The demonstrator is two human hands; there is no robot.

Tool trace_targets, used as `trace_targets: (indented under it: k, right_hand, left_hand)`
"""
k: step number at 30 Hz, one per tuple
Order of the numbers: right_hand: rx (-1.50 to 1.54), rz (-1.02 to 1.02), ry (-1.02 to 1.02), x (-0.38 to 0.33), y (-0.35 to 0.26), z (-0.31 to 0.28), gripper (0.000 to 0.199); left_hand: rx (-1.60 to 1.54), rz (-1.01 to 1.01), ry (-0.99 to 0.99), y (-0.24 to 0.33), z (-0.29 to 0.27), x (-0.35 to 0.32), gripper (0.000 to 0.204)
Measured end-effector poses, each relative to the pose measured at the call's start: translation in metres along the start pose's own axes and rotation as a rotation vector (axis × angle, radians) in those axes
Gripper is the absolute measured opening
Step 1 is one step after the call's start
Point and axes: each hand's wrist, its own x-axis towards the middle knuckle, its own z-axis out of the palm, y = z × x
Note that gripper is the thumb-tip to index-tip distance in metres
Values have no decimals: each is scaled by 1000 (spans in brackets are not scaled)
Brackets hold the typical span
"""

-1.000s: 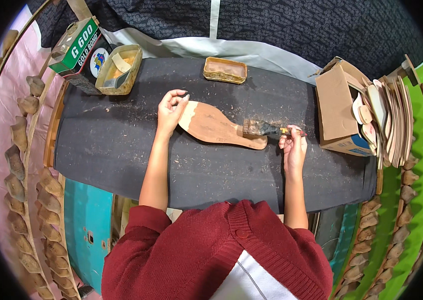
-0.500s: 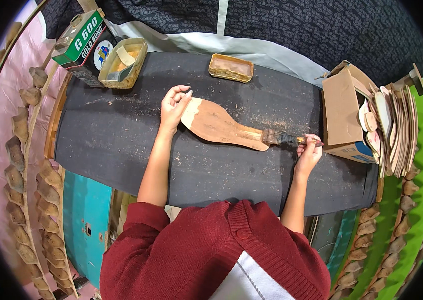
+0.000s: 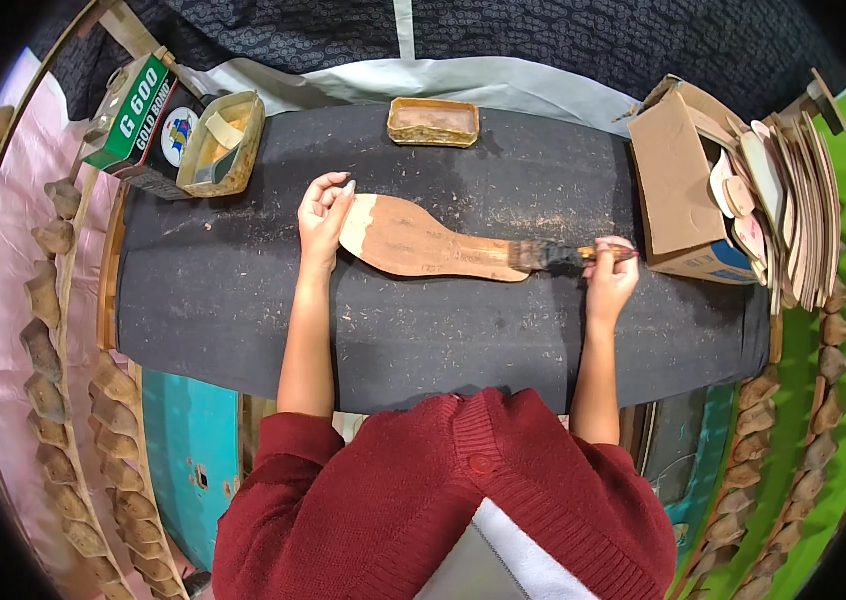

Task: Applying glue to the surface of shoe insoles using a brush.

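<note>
Left hand (image 3: 323, 218) pinches the wide left end of a brown sole (image 3: 411, 240), located over the middle of the black-covered table (image 3: 443, 345); right hand (image 3: 610, 275) grips a dark brush (image 3: 555, 256), its bristles at the sole's narrow right end. Tray (image 3: 433, 135) at far centre; tub (image 3: 245, 160) beside can (image 3: 123, 120), far left; carton (image 3: 678, 175), right.

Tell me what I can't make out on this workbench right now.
All in the head view:
Underside of the sole-shaped piece: hidden by its own upper face.
Bristle ends of the brush in the right hand: blurred.
Deeper contents of the cardboard box: hidden by its walls.
Inside of the green and black tin: hidden by its opaque sides.
Middle of the dark table's near edge: hidden by the red sweater.
</note>
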Motion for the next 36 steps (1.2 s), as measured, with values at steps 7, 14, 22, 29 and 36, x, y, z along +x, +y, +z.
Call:
trace_targets:
  k: [7, 14, 22, 29, 36]
  right_hand:
    - [272, 90, -2, -10, -5, 8, 9]
    - [69, 77, -122, -1, 11, 9, 11]
    - [96, -44, 99, 2, -1, -3, 6]
    - [100, -9, -64, -4, 10, 8, 9]
    - [45, -78, 80, 6, 9, -9, 5]
  left_hand:
    - [-11, 1, -15, -1, 0, 0, 19]
    - [-10, 24, -10, 0, 1, -2, 20]
    - [-2, 16, -22, -1, 0, -1, 20]
    - [-13, 14, -23, 0, 0, -2, 20]
    - [-1, 0, -48, -1, -2, -2, 20]
